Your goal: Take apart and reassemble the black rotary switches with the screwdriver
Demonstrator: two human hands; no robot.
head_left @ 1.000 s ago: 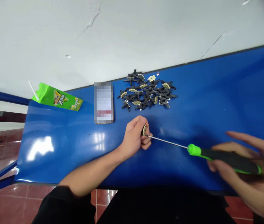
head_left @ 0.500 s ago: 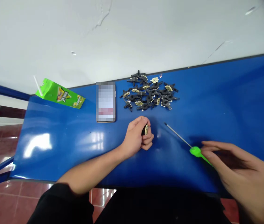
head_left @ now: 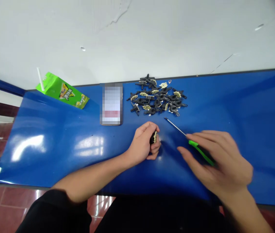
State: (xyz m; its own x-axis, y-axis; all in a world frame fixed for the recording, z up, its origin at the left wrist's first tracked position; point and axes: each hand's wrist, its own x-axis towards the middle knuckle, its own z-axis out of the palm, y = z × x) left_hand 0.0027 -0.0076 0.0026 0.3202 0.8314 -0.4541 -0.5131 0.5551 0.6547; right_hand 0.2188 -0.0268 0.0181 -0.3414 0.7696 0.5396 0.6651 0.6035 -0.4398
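Note:
A small black part with a pale gold, toothed-edge plate [head_left: 155, 137] is gripped in my left hand [head_left: 143, 140], fingers curled round it near the middle of the blue table. Most of that part is hidden by the fingers. To the right, a screwdriver [head_left: 201, 153] with a green handle and a thin metal shaft lies in my right hand [head_left: 221, 161]. Its handle runs under the fingers into the palm, while the thumb stands apart from it. The dark tip points up and left, below a pile of similar black parts [head_left: 160, 98] with gold plates.
Left of the pile lies a phone [head_left: 111, 103] with a blurred screen. Farther left, a green drink carton [head_left: 65, 92] with a white straw rests tilted on its side. A white wall [head_left: 176, 38] borders the back of the blue table [head_left: 62, 161].
My right hand and the screwdriver have moved left and up, closer to the left hand. My left hand keeps its grip. The camera view has shifted slightly.

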